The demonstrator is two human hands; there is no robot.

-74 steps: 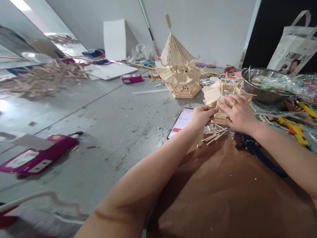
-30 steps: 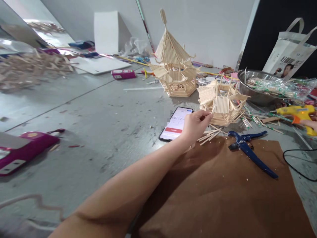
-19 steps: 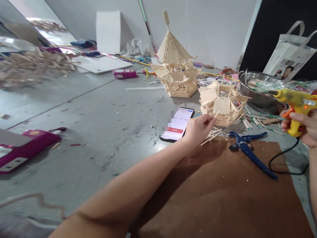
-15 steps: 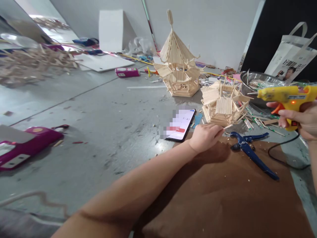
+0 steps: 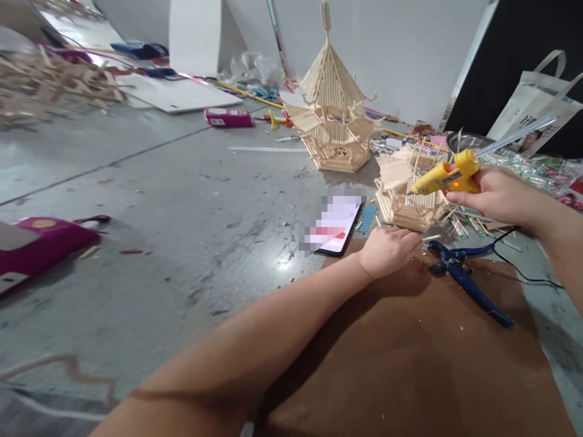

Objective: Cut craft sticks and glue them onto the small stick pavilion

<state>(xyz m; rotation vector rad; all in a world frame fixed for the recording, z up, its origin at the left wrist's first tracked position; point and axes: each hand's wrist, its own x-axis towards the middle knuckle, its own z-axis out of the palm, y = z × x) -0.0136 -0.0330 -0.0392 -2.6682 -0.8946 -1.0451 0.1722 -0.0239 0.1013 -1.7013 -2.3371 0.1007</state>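
Note:
My right hand grips a yellow glue gun, a clear glue stick rising from its back. The gun's nozzle points down-left over the smaller stick structure. Just in front of that structure, my left hand is closed on a short wooden stick, whose end sticks out to the right of the fingers. Blue cutters lie on the brown sheet, right of my left hand. Behind stands a taller stick pagoda with a pointed roof.
A phone lies left of my left hand. Loose sticks, wrappers and a metal bowl are at the right, near a white bag. Magenta power strips and a stick pile are at the left. The gun's black cable runs behind the cutters.
My right hand has moved left with the glue gun and turned it, bringing the nozzle over the smaller structure. My left hand keeps its stick in nearly the same place. The view has shifted slightly.

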